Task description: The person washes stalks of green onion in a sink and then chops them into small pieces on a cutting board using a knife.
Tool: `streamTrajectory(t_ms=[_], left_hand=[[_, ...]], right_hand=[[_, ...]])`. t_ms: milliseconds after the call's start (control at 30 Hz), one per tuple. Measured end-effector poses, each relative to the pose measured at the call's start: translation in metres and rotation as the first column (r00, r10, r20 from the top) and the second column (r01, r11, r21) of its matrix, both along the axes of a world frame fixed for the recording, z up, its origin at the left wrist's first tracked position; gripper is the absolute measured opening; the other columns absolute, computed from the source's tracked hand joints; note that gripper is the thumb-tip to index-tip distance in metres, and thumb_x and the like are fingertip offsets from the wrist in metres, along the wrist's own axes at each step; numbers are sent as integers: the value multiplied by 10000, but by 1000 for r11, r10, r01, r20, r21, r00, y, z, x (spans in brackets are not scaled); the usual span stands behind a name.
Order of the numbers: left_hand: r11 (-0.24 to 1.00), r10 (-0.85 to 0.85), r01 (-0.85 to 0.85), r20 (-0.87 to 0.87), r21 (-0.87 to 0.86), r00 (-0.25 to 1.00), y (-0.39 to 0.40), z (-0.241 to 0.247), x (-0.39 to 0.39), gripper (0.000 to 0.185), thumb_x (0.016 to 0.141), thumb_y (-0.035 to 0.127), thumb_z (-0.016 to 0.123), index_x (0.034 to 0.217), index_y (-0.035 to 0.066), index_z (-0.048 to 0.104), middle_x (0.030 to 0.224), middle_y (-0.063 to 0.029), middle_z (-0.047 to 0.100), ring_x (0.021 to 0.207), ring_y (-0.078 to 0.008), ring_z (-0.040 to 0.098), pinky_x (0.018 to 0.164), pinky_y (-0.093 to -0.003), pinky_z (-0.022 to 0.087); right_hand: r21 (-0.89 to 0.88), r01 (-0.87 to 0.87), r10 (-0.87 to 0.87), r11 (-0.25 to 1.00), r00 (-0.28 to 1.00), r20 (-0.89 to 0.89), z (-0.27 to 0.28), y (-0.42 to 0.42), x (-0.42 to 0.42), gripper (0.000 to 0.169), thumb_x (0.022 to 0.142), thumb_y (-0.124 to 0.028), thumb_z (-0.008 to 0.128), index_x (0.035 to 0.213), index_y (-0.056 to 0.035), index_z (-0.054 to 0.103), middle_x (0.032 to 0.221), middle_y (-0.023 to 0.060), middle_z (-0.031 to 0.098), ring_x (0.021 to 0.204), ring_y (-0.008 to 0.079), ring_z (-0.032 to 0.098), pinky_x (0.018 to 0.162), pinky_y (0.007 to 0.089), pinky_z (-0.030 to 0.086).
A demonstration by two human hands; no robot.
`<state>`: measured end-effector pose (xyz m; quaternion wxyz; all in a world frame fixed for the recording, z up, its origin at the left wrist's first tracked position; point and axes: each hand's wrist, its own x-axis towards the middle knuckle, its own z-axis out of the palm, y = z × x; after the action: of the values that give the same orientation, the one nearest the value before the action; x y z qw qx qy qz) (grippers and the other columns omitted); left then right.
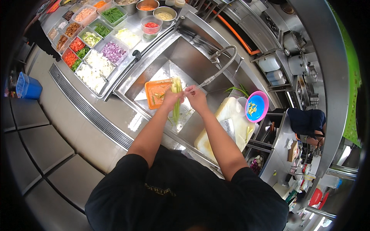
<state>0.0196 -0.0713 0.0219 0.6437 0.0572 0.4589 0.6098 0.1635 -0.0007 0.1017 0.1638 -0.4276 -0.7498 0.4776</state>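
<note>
My left hand [171, 99] grips a bunch of green stalks [176, 112], apparently celery, with pale ends up and green parts hanging down over the sink [185, 60]. Close beside it, my right hand [197, 99] has its fingertips drawn together at the lower end of a clear stream or tube from the faucet's spring hose [222, 68]. Whether those fingers hold it is unclear. An orange plastic basket [148, 96] with scraps in it sits left of the stalks in the steel basin. Green trimmings lie on the basin floor.
A white cutting board [215, 141] with a broad blade [228, 127] spans the sink's right end. Beside it are a pink bowl [267, 101] around a blue one [261, 109] with cut pieces. Trays of chopped vegetables [114, 52] stand back left. Another person [306, 122] stands far right.
</note>
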Motion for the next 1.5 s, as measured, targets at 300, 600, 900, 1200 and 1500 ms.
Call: streamTrajectory(t_ms=[300,600,900,1200,1500], left_hand=[[992,-100,109,-128,65,987,-12,-20,4,355,924,2,809,1236,50,646,1118,-60,687,970,-165,680,787,-343,554],[987,-151,158,-272,5,951,9,8,11,399,975,-18,733,1359,39,642,1148,-68,731,1015,-198,715,841,-372,591],[993,91,-118,540,15,836,7,-23,-7,366,1014,68,707,1373,72,636,1218,-116,718,1065,-262,726,917,-420,615],[965,29,-113,331,237,943,18,9,12,537,1009,80,716,1516,117,540,1354,-123,683,1243,-278,671,1044,-473,594],[964,-27,-140,606,227,795,27,25,17,609,1051,229,696,1624,271,492,1210,-108,670,1078,-280,688,991,-547,610]], right_hand=[[-190,-137,137,972,990,-16,-3,41,-48,413,963,-108,788,1349,-39,660,1165,93,709,1044,264,722,985,390,585],[445,-10,-46,896,992,114,0,18,-65,300,1090,-303,636,1059,-6,654,969,202,722,962,427,713,850,478,567],[-192,308,-342,932,923,-179,-11,30,-49,362,1111,-306,535,1236,9,664,1213,174,739,1144,235,713,1013,367,559],[-526,188,-107,829,978,181,1,-44,24,625,1124,-641,520,1107,-29,647,775,72,629,571,150,564,529,327,462],[-629,122,-153,767,988,6,23,-46,27,338,1000,-300,818,1102,-61,601,787,20,599,546,110,516,481,302,424]])
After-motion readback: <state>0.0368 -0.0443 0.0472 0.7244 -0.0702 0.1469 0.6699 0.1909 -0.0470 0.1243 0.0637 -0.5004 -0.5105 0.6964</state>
